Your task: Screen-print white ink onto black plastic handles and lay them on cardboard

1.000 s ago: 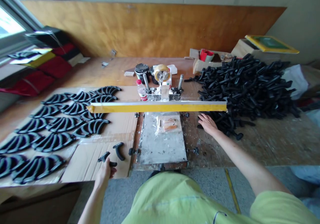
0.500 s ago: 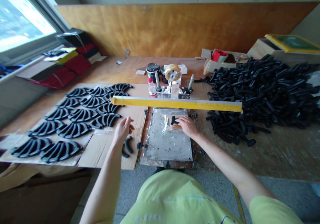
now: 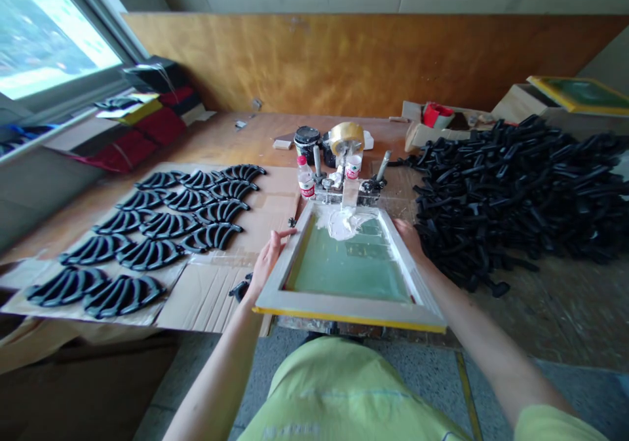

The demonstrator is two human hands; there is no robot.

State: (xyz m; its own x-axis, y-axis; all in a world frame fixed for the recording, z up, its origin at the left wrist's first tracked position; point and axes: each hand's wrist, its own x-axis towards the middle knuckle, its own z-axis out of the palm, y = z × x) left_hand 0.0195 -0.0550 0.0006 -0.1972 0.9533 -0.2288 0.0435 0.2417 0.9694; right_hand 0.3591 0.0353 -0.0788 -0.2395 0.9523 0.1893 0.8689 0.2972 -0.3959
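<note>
A screen printing frame (image 3: 344, 301) lies lowered over the base plate, its green mesh (image 3: 339, 267) facing up. White ink (image 3: 344, 223) is smeared along the mesh's far end. My left hand (image 3: 268, 259) holds the frame's left side, with its index finger along the edge. On the opposite side, my right hand (image 3: 410, 236) grips the right edge, its fingers partly hidden. The far end of the frame meets a metal hinge clamp (image 3: 327, 193). Whatever is under the mesh is hidden. Black curved handles (image 3: 240, 289) lie beside my left forearm, partly covered.
Rows of black curved handles (image 3: 150, 252) lie on cardboard at left. A large heap of black handles (image 3: 515, 192) fills the right. Behind the clamp stand a red-capped bottle (image 3: 305, 180), a black tub (image 3: 307, 143) and a tape roll (image 3: 346, 138).
The frame has swung down from its raised, edge-on position onto the plate. My right hand has left the black handle on the plate, and both hands are now at the frame's sides.
</note>
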